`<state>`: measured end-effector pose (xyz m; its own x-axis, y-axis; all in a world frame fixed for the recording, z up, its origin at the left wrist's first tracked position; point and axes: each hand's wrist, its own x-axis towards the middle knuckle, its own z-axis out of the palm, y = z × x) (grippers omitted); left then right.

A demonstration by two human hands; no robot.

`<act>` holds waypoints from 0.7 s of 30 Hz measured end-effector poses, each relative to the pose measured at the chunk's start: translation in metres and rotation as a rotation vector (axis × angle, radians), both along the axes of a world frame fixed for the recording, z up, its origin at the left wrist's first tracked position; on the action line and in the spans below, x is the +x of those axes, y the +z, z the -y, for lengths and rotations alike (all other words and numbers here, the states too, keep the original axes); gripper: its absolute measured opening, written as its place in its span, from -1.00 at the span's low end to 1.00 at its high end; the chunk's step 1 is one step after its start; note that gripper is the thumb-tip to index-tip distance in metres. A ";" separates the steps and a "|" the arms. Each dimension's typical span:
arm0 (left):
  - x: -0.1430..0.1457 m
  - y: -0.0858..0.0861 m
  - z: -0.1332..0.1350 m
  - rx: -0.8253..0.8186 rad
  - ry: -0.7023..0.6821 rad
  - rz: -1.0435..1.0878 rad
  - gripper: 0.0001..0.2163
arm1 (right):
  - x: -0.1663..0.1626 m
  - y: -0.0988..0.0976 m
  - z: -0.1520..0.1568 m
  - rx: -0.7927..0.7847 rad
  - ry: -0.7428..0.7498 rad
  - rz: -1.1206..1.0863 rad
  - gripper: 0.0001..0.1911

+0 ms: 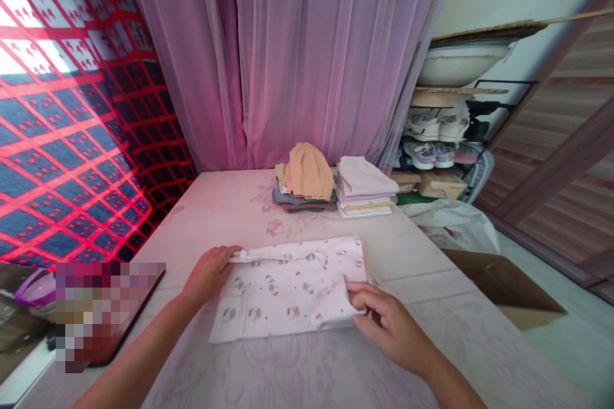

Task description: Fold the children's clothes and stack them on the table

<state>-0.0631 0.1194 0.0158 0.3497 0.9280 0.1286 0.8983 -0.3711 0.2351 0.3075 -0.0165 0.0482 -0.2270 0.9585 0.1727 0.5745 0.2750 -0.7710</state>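
Note:
A pale pink garment (283,294) with small cartoon-cat prints lies folded into a rough rectangle in the middle of the bed. My left hand (213,268) rests at its upper left corner, fingers stretched along the rolled far edge and touching it. The undersides of those fingers are hidden. At the near right corner, my right hand (384,319) pinches the cloth between thumb and fingers, lifting a flap slightly so that it creases.
Beyond the garment stand a pile of folded clothes (307,172) topped with orange cloth and a stack of pale folded clothes (365,182). Purple curtains (307,45) hang behind. An open cardboard box (503,287) and shoe shelves (432,134) are at right. A blurred red-cased object (115,313) lies left.

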 end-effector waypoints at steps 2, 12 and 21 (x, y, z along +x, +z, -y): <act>0.003 0.002 0.004 -0.022 0.005 -0.027 -0.63 | 0.005 0.001 -0.001 -0.075 0.111 0.024 -0.83; -0.002 -0.005 0.005 0.029 -0.093 -0.080 -0.77 | 0.058 -0.033 -0.092 -0.101 -0.614 0.190 -0.74; -0.006 -0.002 0.010 0.124 -0.125 -0.010 -0.73 | 0.065 -0.054 -0.121 -0.054 -0.538 0.108 -0.65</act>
<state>-0.0696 0.1090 0.0134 0.4636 0.8542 0.2355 0.8452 -0.5061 0.1718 0.3726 0.1041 -0.0062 0.2839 0.9510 0.1227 0.6994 -0.1179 -0.7049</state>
